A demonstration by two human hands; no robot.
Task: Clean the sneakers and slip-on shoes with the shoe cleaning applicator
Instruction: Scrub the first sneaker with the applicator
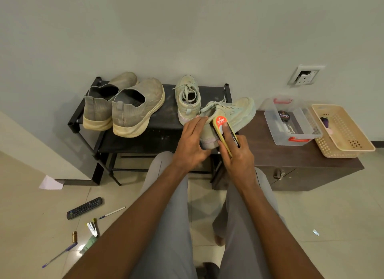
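1. nearest, two bare forearms run up from the bottom edge over grey trousers, with a tiled floor to either side.
2. on the floor at 8 o'clock lie a purple pen [59, 256], a small brass tube [74, 236], a white pen [112, 212] and a black remote [84, 208]; a white paper scrap [51, 183] sits farther up, by the wall corner.
3. the left hand [192, 140] lies with straight fingers against the heel side of a pale green sneaker [228, 116], steadying it; nothing is clenched in it.
4. the right hand [236, 154] grasps the applicator [225, 131], a yellow bar with an orange "kiwi" end, index finger stretched along its top; it presses on the sneaker's side near the heel.
5. that sneaker tilts at centre, toe toward 2 o'clock, bridging the black rack [164, 116] and a brown cabinet [291, 160].
6. its mate [188, 100] stands on the rack just behind, toe toward 12 o'clock, heel touching or nearly touching the held shoe.
7. at 10 o'clock on the rack, two grey slip-ons [124, 106] sit side by side, heels toward the viewer, soles yellowed.
8. at 3 o'clock on the cabinet, a clear box [291, 122] with red clips holds a black tin; a beige basket [342, 131] touches its right side.
9. farthest, a wall socket [305, 76] sits at 2 o'clock.
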